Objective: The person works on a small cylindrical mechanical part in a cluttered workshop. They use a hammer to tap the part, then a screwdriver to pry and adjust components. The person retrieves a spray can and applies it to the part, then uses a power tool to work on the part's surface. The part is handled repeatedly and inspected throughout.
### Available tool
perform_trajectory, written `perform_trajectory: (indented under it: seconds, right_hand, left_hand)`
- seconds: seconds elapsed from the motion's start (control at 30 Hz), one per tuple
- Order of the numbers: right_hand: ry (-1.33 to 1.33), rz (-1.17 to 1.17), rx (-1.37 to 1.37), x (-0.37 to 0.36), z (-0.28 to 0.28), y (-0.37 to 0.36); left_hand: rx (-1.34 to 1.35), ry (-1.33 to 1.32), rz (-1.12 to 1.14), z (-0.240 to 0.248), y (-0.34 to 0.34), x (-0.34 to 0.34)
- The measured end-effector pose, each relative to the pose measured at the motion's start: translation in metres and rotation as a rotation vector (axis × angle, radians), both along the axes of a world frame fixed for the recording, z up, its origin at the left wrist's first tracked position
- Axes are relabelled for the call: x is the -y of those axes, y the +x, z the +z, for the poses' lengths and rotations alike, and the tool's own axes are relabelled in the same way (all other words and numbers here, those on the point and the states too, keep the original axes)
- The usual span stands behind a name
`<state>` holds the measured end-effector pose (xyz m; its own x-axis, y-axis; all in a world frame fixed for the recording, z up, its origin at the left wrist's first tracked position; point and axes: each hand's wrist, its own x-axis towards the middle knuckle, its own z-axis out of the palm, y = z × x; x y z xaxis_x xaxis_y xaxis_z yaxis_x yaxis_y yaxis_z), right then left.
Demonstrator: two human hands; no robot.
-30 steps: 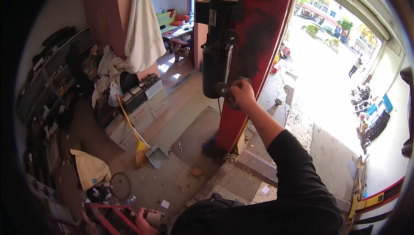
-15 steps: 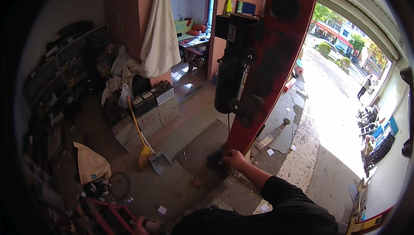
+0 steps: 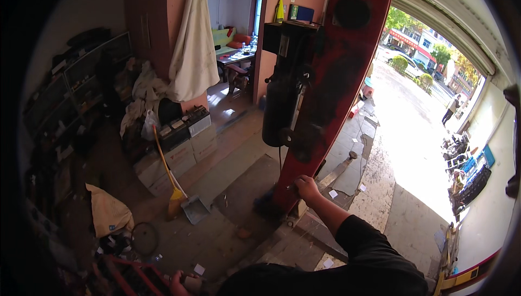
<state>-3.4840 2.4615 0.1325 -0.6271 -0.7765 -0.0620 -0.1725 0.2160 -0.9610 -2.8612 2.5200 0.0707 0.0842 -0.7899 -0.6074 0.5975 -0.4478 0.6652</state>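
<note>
A tall red steel post point(image 3: 325, 92), like that of a car lift, leans across the middle of the view, with a black cylinder point(image 3: 277, 111) on its left side. In front of the post's lower part is my right hand point(image 3: 307, 188), its fingers drawn together in a pinch; something small and dark may be at the fingertips, too small to name. Low at the bottom edge, my left hand point(image 3: 178, 284) is dim and partly cut off, its fingers curled beside a red metal frame point(image 3: 135, 274). What it holds, if anything, cannot be made out.
A yellow broom point(image 3: 176, 195) and a grey dustpan point(image 3: 196, 209) stand by stacked boxes point(image 3: 179, 160) topped with batteries point(image 3: 198, 117). A beige sack point(image 3: 108, 209) lies left. Paper scraps dot the floor. Outside the open shutter door, a person point(image 3: 451, 110) stands in sunlight.
My right hand has shifted up and to the right along the red post, away from its foot. The whole view has turned slightly, so the room sits further left. My left hand stays low.
</note>
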Motion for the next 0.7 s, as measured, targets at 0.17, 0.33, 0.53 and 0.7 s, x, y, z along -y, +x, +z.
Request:
perform_trajectory:
  seconds: [0.17, 0.33, 0.53, 0.7]
  right_hand:
    - [-0.029, -0.045, -0.735, 0.043, 0.182, -0.028]
    - [-0.270, -0.272, -1.414, 0.078, 0.457, -0.048]
    - [-0.119, -0.510, -1.792, 0.106, 0.625, -0.047]
    - [-0.016, -0.383, -1.763, 0.126, 0.648, -0.050]
  left_hand:
    - [0.007, -0.018, 0.015, -0.013, 0.004, 0.009]
    - [-0.002, -0.037, 0.008, -0.009, 0.000, 0.017]
    - [-0.012, -0.038, 0.107, -0.007, -0.020, 0.019]
    - [-0.078, -0.010, 0.091, -0.008, -0.032, 0.024]
